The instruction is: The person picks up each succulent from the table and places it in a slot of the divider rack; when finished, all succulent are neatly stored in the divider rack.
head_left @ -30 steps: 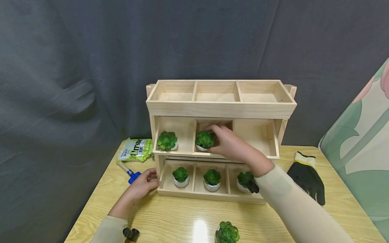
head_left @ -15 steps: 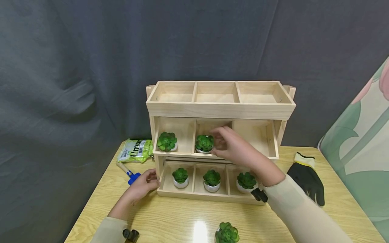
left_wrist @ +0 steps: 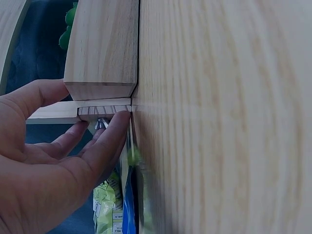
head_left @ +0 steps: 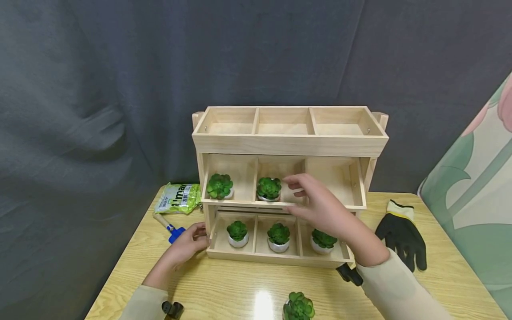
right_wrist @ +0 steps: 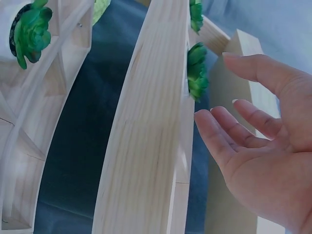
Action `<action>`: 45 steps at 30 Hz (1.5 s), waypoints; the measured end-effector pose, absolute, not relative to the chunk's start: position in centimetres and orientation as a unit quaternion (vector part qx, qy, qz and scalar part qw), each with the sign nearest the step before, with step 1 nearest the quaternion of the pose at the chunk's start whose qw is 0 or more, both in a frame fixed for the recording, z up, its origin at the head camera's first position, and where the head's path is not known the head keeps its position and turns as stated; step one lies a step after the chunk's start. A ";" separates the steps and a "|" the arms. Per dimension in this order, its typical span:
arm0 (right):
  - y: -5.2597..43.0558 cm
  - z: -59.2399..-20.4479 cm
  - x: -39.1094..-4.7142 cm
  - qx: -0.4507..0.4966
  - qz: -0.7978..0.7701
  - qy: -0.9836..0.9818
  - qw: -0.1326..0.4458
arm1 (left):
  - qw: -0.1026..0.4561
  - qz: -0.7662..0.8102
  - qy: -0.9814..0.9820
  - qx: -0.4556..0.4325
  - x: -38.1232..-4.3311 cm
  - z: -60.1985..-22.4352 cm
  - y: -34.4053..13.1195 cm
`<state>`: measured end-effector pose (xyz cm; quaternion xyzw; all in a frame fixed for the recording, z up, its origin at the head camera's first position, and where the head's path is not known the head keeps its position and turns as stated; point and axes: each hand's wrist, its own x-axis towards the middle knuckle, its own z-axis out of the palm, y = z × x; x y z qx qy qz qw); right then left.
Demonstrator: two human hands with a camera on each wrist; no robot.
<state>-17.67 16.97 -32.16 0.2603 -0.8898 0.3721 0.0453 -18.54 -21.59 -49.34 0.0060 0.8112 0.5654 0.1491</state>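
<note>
A three-tier wooden plant shelf [head_left: 290, 145] stands on the table, each tier split into three compartments. My left hand [head_left: 186, 249] grips its lower left corner; in the left wrist view the fingers [left_wrist: 105, 146] lie along the wooden end. My right hand [head_left: 318, 202], fingers relaxed and holding nothing, hovers before the middle tier. Just left of its fingertips, a potted succulent [head_left: 269, 189] sits upright in the middle compartment. Another succulent [head_left: 219, 186] leans in the left compartment of that tier. The lower tier bears a succulent [head_left: 278, 237] in each compartment.
One more succulent [head_left: 299, 306] stands at the table's front edge. Left of the shelf lie a green bag [head_left: 178, 198] and a blue toy-sized shovel [head_left: 175, 232]. A black work glove [head_left: 403, 240] lies at right, and a dark curtain [head_left: 256, 53] hangs behind.
My right hand has let go of the succulent in the middle compartment and drawn back to the right and towards me. The left hand has stayed at the shelf corner.
</note>
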 end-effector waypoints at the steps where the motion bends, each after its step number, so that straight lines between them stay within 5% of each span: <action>1: 17.0 -32.2 -17.4 0.262 0.373 -0.889 0.049 | 0.149 0.566 0.811 0.004 -18.5 -49.3 -21.6; 15: 18.3 -33.1 -12.4 0.261 0.372 -0.886 0.096 | 0.150 0.563 0.813 -0.009 -18.8 -49.2 -21.6; 26: 20.1 -36.2 -9.0 0.259 0.359 -0.894 0.076 | 0.148 0.565 0.811 -0.013 -18.8 -49.5 -21.6; 45: 23.8 -45.8 -7.6 0.325 0.500 -0.779 -0.194 | 0.150 0.571 0.807 0.001 -18.4 -49.3 -21.5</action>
